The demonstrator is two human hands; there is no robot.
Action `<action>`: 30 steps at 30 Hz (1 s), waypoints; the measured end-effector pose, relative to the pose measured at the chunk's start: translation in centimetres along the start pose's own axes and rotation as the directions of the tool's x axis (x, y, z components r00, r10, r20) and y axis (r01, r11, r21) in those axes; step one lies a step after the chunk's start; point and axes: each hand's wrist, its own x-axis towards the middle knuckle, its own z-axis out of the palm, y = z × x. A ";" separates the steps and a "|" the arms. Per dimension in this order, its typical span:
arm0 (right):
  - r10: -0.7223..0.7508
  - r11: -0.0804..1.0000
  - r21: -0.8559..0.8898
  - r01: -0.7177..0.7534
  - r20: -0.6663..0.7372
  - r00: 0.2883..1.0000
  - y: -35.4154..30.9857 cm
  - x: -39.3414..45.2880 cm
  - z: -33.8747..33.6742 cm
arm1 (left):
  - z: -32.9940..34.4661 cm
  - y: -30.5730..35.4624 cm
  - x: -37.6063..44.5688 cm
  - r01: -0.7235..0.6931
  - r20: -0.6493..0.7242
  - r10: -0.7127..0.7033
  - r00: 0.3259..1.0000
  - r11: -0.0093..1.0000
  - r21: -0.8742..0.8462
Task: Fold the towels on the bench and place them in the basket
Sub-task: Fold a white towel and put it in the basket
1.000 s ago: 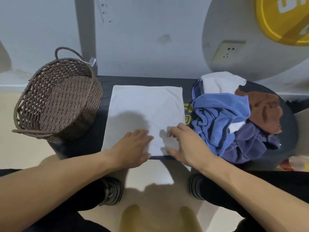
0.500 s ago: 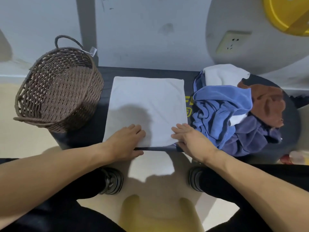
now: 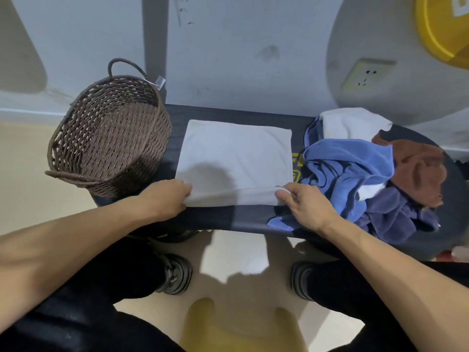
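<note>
Basket [image 3: 109, 138]: it stood at the left end of the bench [image 3: 223, 219], in front of the wall [image 3: 241, 59].
Flat towel [image 3: 236, 158]: it lay on the bench, just right of the basket.
Towel pile [image 3: 368, 174]: it lay at the right end, beside the flat towel.
Your left hand [image 3: 167, 199]: at the towel's near left corner.
Your right hand [image 3: 304, 207]: at its near right corner.
Your shoes [image 3: 175, 273]: on the floor before the bench.

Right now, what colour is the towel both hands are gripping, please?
White towel, seen in the head view.
</note>
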 end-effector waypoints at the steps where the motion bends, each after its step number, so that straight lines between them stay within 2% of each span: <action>1: 0.003 1.000 0.009 -0.003 0.007 1.000 -0.1 0.0 -0.1 | -0.1 -0.6 -0.2 -0.003 -0.018 0.002 1.000 0.998 -0.060; 5: 0.010 1.000 -0.006 -0.010 0.068 0.998 -0.7 0.3 -1.1 | -0.6 -1.8 -0.9 -0.021 -0.023 0.016 1.000 0.971 -0.238; 8: 0.026 1.000 -0.011 -0.025 0.099 0.995 -0.9 0.4 -1.6 | -1.1 -2.1 -1.1 -0.003 0.051 0.015 0.999 0.974 -0.225; 11: 0.028 0.998 0.057 -0.028 0.005 1.000 -0.8 0.1 -1.8 | -1.9 -2.2 -1.2 0.000 0.160 0.033 0.987 0.979 -0.202; 15: 0.075 0.990 0.126 -0.062 -0.100 0.992 -0.5 0.0 -0.9 | -2.9 -3.2 -1.2 0.032 0.309 0.089 0.947 0.930 -0.365; 17: 0.133 0.959 0.263 -0.105 -0.091 0.987 -0.4 0.0 -0.6 | -3.1 -4.0 -1.1 0.072 0.290 0.076 0.954 0.880 -0.470; 19: 0.174 0.913 0.371 -0.169 0.020 0.985 -0.3 0.0 -0.6 | -2.6 -4.7 -0.9 0.109 0.188 -0.005 0.982 0.829 -0.549; 21: 0.172 0.914 0.340 -0.221 0.167 0.971 -0.2 -0.1 -0.6 | -1.6 -4.8 -0.6 0.121 0.070 -0.099 0.993 0.741 -0.661; 23: 0.151 0.936 0.279 -0.215 0.236 0.960 0.2 0.1 -0.5 | -0.7 -4.3 -0.2 0.131 0.039 -0.170 0.985 0.572 -0.810; 26: 0.146 0.939 0.299 -0.170 0.103 0.984 0.3 0.8 -0.4 | 0.6 -3.5 1.0 0.178 0.117 -0.257 0.959 0.232 -0.956; 27: 0.166 0.920 0.354 -0.167 0.032 0.986 0.3 1.0 -0.3 | 0.9 -3.1 1.4 0.182 0.127 -0.301 0.945 0.164 -0.970; 28: 0.206 0.889 0.422 -0.177 -0.023 0.978 0.2 1.3 0.0 | 1.1 -2.7 2.0 0.175 0.109 -0.368 0.923 0.153 -0.973; 30: 0.302 0.816 0.528 -0.235 -0.042 0.952 0.1 1.6 0.4 | 1.3 -2.1 2.8 0.166 0.042 -0.503 0.863 0.205 -0.965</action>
